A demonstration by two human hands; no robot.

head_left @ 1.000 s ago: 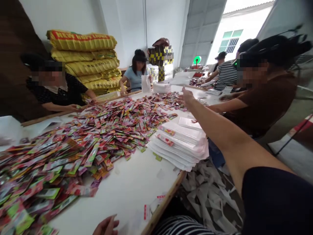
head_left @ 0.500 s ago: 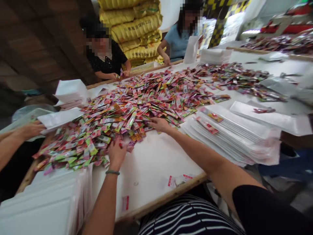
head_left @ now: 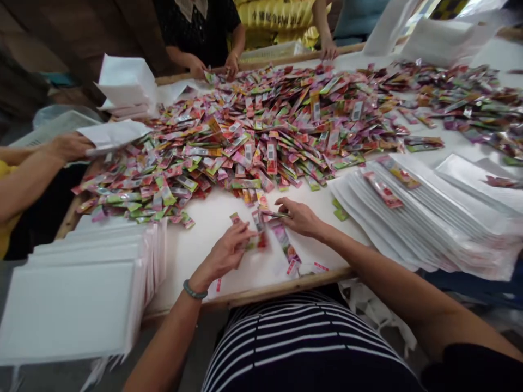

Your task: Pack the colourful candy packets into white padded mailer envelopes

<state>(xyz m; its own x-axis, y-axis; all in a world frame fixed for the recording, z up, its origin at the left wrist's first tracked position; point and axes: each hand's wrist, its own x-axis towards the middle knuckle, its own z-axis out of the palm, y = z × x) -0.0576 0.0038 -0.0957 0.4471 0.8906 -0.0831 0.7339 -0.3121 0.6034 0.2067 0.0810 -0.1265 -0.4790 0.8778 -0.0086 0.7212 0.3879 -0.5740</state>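
Note:
Small colourful snack packets lie in a broad pile (head_left: 261,130) over the white table. Near the table's front edge, my left hand (head_left: 229,247), with a bracelet on its wrist, has its fingers closed on a few packets (head_left: 257,239), partly blurred by motion. Facing it, my right hand (head_left: 300,218) pinches a thin packet (head_left: 274,214) edge-on between thumb and fingers. Below and between the hands, a purple packet (head_left: 286,244) lies flat on the tabletop.
White bags are stacked at left (head_left: 77,305) and at right (head_left: 429,218), two packets on the right stack. A co-worker's hand (head_left: 69,147) at the left holds a white bag (head_left: 114,133). Across the table are another person's hands (head_left: 216,65) and a third person's hand (head_left: 328,48).
Both my hands have drawn back from the pile toward the table's front edge, bringing packets along. The view has tilted down.

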